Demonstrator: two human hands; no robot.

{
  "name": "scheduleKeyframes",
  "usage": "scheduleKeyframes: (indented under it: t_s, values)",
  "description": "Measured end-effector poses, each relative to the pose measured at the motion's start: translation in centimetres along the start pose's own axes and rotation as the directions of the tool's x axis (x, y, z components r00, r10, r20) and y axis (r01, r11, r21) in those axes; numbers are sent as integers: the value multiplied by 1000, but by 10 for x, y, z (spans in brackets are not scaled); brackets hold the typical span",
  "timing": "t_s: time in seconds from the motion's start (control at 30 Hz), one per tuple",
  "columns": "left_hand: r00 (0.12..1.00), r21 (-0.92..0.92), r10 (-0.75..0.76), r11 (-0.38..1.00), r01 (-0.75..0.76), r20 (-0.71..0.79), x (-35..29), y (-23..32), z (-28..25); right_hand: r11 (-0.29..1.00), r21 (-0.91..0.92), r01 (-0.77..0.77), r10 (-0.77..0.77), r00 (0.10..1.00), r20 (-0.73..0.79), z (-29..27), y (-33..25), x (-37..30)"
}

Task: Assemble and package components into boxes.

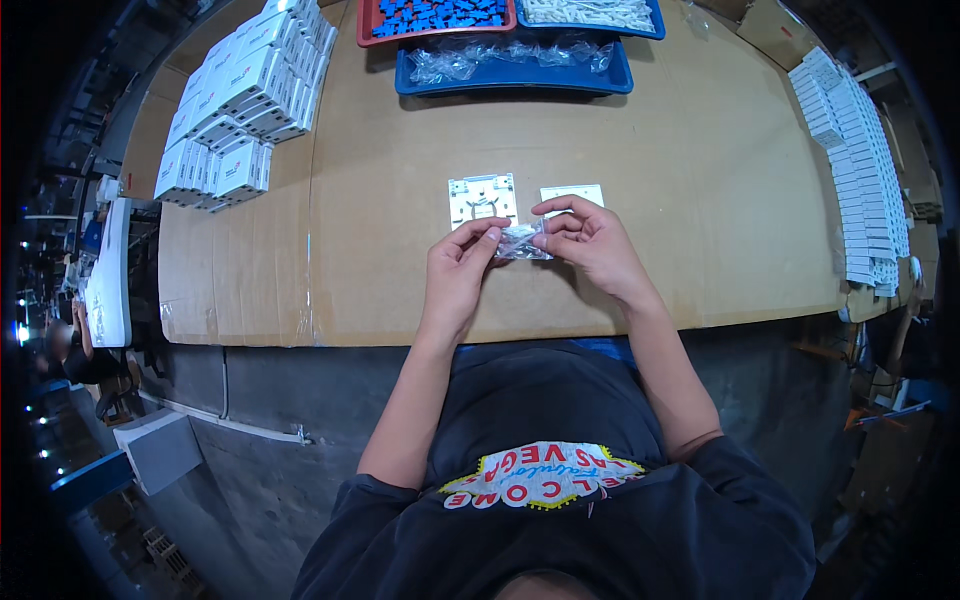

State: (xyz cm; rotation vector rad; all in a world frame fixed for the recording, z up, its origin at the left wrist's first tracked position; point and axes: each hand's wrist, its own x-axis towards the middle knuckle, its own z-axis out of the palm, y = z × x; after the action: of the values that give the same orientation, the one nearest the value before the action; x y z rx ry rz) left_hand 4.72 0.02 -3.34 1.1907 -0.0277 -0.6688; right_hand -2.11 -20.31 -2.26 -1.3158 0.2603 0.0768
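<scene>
Cardboard-covered table (700,140), biggest thing here; its near edge runs just in front of the torso, so anything dropped toward the body could roll off.

Stack of white boxes (245,90) at left, stepped and uneven; a knock from the left elbow might topple the front ones. Rows of thin white units (855,160) at far right, tall but well apart from the hands; low risk.

Lower blue tray (515,88) at the far side holds clear packets. Beyond it, red tray (400,40) with blue pieces and upper blue tray (600,31) with white pieces, side by side; a careless reach could mix or spill the contents.

Left hand (460,255): thumb and index nearly closed, pinching the left side of the packet. Right hand (590,245): thumb on the packet's right side, index raised and apart; which finger backs the thumb, can't tell.

White housing (482,190) lies just beyond the left hand, white plate (580,191) partly behind the right fingers. A slip of the wrist could shove either out of place.

Clear packet (525,245), smallest, between both hands, nearside of the housing. Contents look whitish, too small to identify. Likely trouble: slick film slides from a fingertip-only hold, or a hard pull splits it and scatters the contents.
</scene>
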Motion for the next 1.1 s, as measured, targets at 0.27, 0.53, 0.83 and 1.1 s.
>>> scheduleKeyframes:
  t_s: [0.27, 0.53, 0.83, 1.1]
  values:
    - [995, 232, 99, 967, -102, 25, -2, -3, -3, 996, 88, -25, 26, 1000, -9, 1, 4, 0]
    - [988, 178, 156, 972, -152, -11, -3, -1, 0, 999, 41, 15, -16, 999, 27, 4, 2, -1]
    - [982, 473, 132, 863, -180, 133, -5, 11, -1, 1000, 13, 4, -5, 1000, 13, 1, 0, -1]
    - [982, 388, 148, 904, -182, 115, -4, 6, -5, 997, -14, 80, -78, 994, 72, 2, 6, -1]
